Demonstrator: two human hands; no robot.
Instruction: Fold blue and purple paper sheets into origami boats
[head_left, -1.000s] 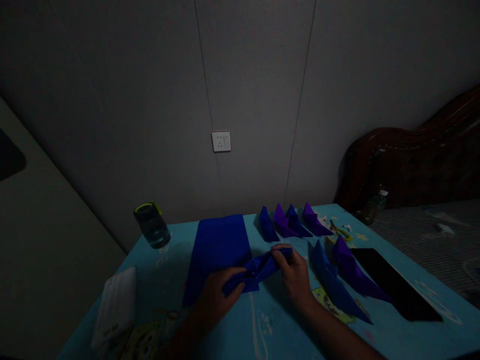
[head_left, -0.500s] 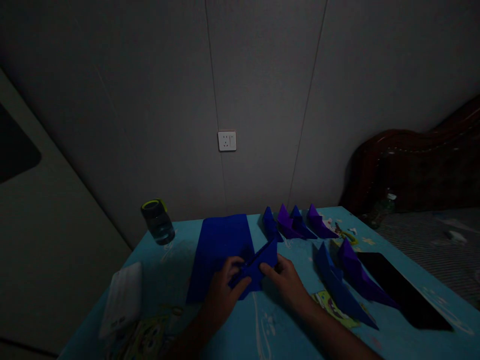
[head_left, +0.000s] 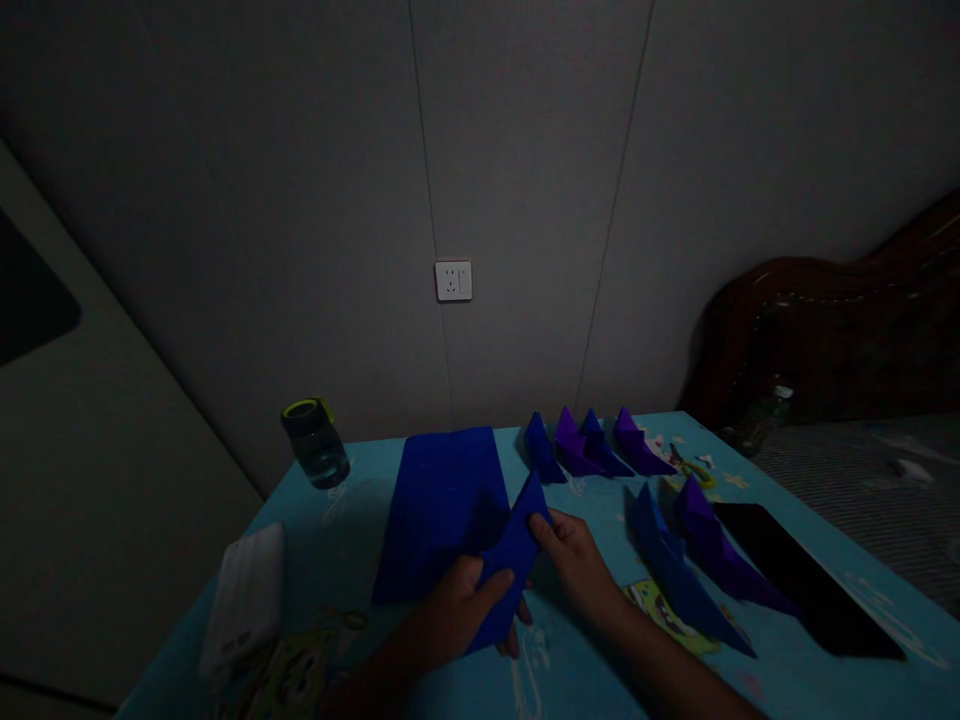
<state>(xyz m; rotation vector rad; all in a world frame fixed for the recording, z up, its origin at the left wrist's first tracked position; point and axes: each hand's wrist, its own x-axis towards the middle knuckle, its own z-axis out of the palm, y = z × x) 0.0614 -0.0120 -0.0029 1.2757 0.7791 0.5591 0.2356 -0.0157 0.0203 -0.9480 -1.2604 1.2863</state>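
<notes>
Between my hands is a folded blue paper boat (head_left: 513,552), tilted with one point up and to the right. My left hand (head_left: 466,606) grips its lower left part, thumb on the near face and fingertips showing beneath. Higher up, my right hand (head_left: 568,556) pinches the right edge with the thumb in front; its other fingers are partly hidden behind the paper. Behind the boat lies a stack or sheet of blue paper (head_left: 442,500). To the right of my right hand sit a blue paper boat (head_left: 679,575) and a purple paper boat (head_left: 720,550).
Several blue and purple paper boats (head_left: 577,445) stand along the table's back edge. A water bottle (head_left: 316,445) is at the back left, a white packet (head_left: 244,598) at the left. A black flat panel (head_left: 806,580) lies at the right, near yellow-handled scissors (head_left: 697,472).
The boat has turned to a steeper angle, its lower end now nearer me. My left hand has moved down and wrapped around that end; my right hand stays near the upper edge.
</notes>
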